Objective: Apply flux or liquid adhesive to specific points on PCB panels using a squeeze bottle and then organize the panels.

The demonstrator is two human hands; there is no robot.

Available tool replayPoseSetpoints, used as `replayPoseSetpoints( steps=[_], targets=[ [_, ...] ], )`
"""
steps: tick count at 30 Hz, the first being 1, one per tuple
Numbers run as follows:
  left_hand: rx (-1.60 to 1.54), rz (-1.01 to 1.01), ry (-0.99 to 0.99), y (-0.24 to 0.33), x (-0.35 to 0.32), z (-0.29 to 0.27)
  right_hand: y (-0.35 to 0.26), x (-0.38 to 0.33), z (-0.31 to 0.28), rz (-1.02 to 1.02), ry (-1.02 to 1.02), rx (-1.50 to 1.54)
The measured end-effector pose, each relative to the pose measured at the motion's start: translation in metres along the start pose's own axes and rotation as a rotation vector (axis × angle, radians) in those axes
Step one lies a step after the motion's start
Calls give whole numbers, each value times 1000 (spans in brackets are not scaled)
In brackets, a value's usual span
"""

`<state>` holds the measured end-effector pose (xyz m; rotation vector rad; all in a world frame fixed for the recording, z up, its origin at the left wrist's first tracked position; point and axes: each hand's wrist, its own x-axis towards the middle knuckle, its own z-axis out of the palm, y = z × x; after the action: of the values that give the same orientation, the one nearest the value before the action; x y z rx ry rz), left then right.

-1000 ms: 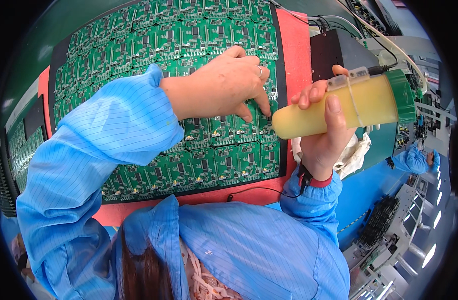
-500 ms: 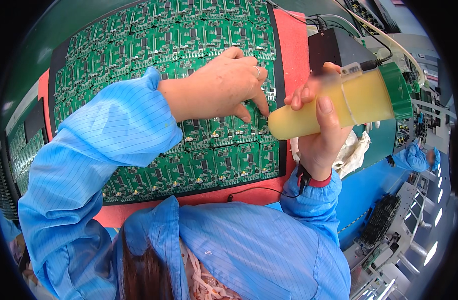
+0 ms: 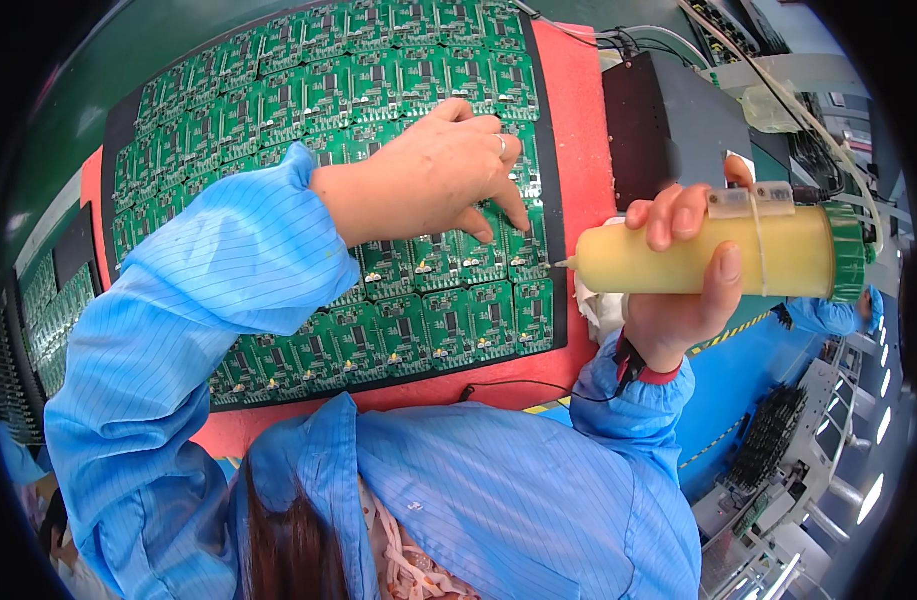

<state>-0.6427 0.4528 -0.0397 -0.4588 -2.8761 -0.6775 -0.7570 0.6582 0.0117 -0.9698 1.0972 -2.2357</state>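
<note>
Rows of green circuit boards (image 3: 403, 335) lie side by side on a black mat (image 3: 550, 190). My right hand (image 3: 678, 290) is wrapped round a large dispensing syringe (image 3: 668, 255) with yellowish filling and a green cap. The syringe lies nearly level, its thin nozzle pointing left at the mat's right edge, close to a board in the right-hand column. Over the boards in the middle right, my left hand (image 3: 428, 175) is spread, thumb and fingers apart, with nothing held in it. Its fingertips are on or just above the boards; exact contact is unclear.
Red foam (image 3: 583, 130) lies under the mat. A dark box (image 3: 648, 120) with cables and a hose stands at the right. White crumpled cloth (image 3: 600, 305) lies below the syringe. Further boards (image 3: 58, 310) are at the far left. Another person in blue (image 3: 828, 315) is far right.
My right hand has drawn the syringe to the right and turned it more level, so its nozzle now shows. The left hand has shifted slightly left, still spread.
</note>
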Motion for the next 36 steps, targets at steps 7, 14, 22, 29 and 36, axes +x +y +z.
replayPoseSetpoints(
  steps=[7, 14, 22, 29, 36],
  targets=[
    [108, 19, 108, 16, 1, -7, -35, 8, -27, -42, 46, -55],
    [147, -64, 125, 69, 37, 14, -59, -1, -38, -39, 38, -178],
    [171, -144, 88, 86, 55, 56, -33, -29, -49, 8, 166, -344],
    [12, -170, 107, 83, 63, 66, -15, -36, -51, -111, 224, -256],
    [18, -248, 0, 94, 78, 65, -15, -35, -57, -144, 189, -129]
  ],
)
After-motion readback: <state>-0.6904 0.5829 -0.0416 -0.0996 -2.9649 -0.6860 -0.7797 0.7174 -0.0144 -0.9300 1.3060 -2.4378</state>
